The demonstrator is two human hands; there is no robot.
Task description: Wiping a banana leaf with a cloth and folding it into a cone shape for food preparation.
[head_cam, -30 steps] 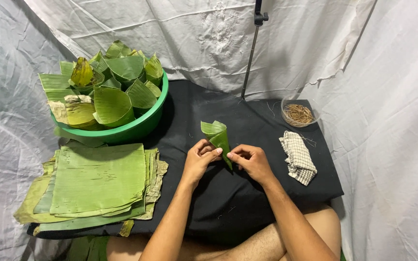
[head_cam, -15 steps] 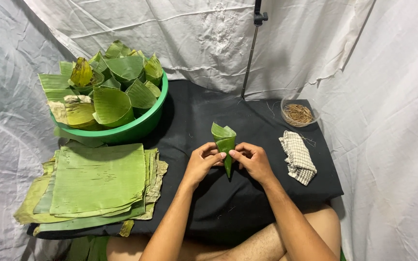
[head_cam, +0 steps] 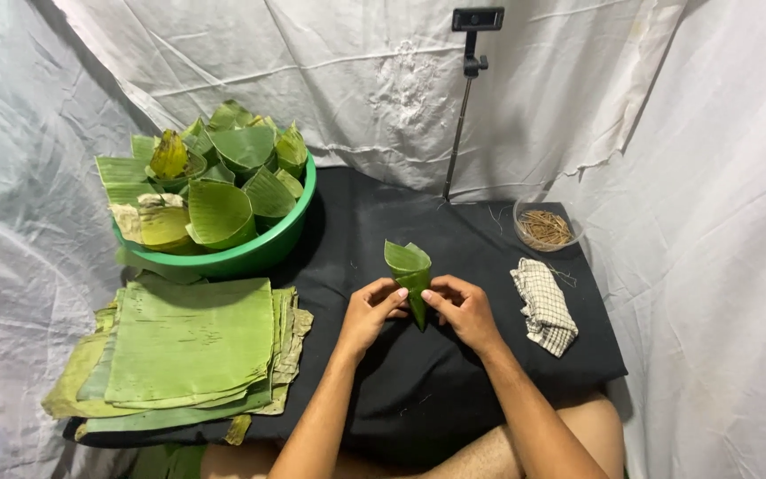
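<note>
Between both hands, the leaf cone (head_cam: pixel 410 275) now stands upright.

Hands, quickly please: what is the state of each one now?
Left hand: closed, pinching the green folded banana-leaf cone from its left side.
Right hand: closed, pinching the same cone from its right side.

Leaf cone (head_cam: pixel 410 277) held over black cloth

A green banana-leaf piece folded into a cone, upright with its open mouth up and tilted slightly left, its pointed tip down. Glossy, darker along the lower fold, paler inside the rim. It sits mid-table, pinched at its lower half between both hands' fingertips.
</note>
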